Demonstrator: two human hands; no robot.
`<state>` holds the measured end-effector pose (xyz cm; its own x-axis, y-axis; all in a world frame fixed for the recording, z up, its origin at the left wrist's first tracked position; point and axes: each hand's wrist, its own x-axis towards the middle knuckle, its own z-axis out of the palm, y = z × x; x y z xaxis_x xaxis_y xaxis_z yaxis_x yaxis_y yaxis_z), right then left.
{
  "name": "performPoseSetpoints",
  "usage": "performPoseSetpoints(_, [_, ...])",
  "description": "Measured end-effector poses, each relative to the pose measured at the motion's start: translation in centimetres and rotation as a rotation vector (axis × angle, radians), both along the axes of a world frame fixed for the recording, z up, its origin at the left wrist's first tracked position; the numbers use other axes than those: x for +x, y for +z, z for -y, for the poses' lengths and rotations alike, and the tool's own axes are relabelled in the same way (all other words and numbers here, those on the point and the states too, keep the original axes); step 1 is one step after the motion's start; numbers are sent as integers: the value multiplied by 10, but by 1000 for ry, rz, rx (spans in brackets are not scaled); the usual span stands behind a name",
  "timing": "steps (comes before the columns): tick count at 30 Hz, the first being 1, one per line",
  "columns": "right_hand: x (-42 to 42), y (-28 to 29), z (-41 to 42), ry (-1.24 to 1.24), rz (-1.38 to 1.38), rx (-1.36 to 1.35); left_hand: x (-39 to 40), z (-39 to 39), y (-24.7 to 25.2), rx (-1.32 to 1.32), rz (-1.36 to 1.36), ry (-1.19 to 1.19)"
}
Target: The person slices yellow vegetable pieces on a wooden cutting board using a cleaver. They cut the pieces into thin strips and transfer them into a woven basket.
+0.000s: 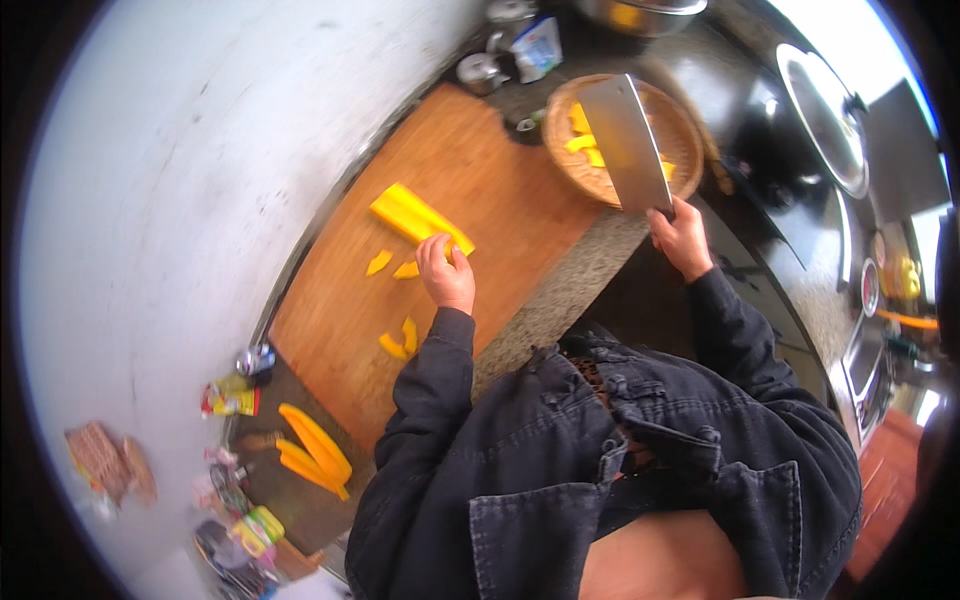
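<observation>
A thick yellow-orange length of squash, likely pumpkin (411, 213), lies on the wooden cutting board (510, 187), and my left hand (448, 274) rests on its near end. Small cut pieces (380, 262) lie beside it, and a few more (400, 343) are nearer my left forearm. Out to the right, my right hand (681, 234) grips the handle of a cleaver (626, 146). The broad blade is raised and partly hides a round woven bamboo basket (559, 120) with yellow pieces (581, 142) in it.
Long squash slices (311, 450) lie on the counter past the board's lower left end. Metal canisters (480, 73) and a steel bowl (645, 16) stand at the back. A wok lid (821, 120) is at the right. The white wall borders the board on the left.
</observation>
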<state>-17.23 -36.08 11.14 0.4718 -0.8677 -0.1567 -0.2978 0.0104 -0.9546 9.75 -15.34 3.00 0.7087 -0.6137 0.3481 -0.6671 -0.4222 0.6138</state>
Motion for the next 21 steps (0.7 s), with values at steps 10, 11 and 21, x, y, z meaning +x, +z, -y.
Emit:
performPoseSetpoints(10, [66,-10,-101,509,-225,-58,77,-60,-14,613,-15,162])
performPoseSetpoints(11, [70,-16,-110,523,-228,-115,82,-62,-20,573,0,117])
performPoseSetpoints(21, [105,-59,-166,598,-234,296,31,-152,-27,263,-36,-130])
